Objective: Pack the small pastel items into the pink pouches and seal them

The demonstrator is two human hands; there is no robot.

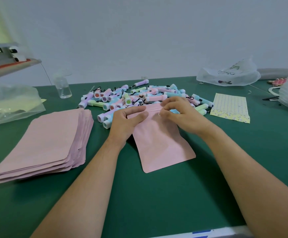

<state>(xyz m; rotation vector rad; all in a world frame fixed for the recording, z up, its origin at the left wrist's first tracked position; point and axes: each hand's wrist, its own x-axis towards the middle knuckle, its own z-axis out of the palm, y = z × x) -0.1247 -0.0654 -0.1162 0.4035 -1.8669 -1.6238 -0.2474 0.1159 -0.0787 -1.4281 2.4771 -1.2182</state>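
One green table (157,194) fills most of the view and bears everything else. At its left lies a thick stack of pink pouches (45,140), flat and slightly fanned at the edges. Beyond the hands, near the middle of the table, sits a loose pile of small pastel items (139,97), pink, blue, green and lilac, some with black cords. A single pink pouch (160,145) lies flat on the table in front of the pile, its top edge towards the pile. The left hand (127,122) pinches the left part of that top edge between thumb and curled fingers. The right hand (179,114), fingers bent, pinches the same top strip just beside it. Whether anything is inside the pouch cannot be told. Right of the pile lies a yellow dotted sheet (231,107); a clear bottle (64,88) stands upright at the far left
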